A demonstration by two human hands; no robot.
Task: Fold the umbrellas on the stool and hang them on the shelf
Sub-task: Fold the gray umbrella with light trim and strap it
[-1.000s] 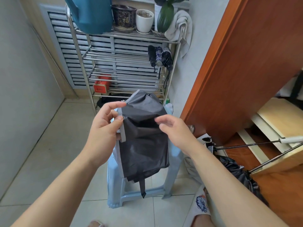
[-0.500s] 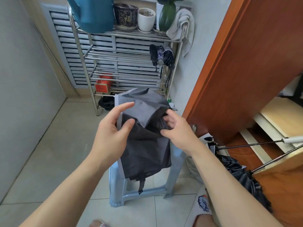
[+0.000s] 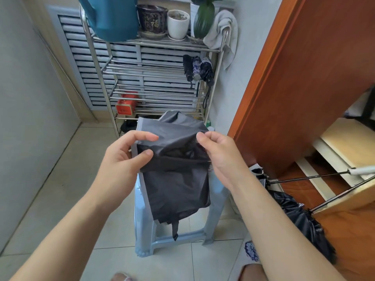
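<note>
step: I am folding the dark umbrella (image 3: 176, 175) above the stool (image 3: 215, 201) | hands: left hand (image 3: 123, 159) and right hand (image 3: 221, 157) are each pinching its cloth | next: I am guessing wrap the strap (image 3: 178, 161), then hang it on the shelf (image 3: 154, 69) behind the stool

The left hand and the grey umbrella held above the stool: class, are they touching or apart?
Touching. The head view shows the left hand pinching the folded edge of the grey umbrella between thumb and fingers, with no gap.

Left hand (image 3: 123, 159) and right hand (image 3: 219, 155) raised forward, fingers pinching.
</note>
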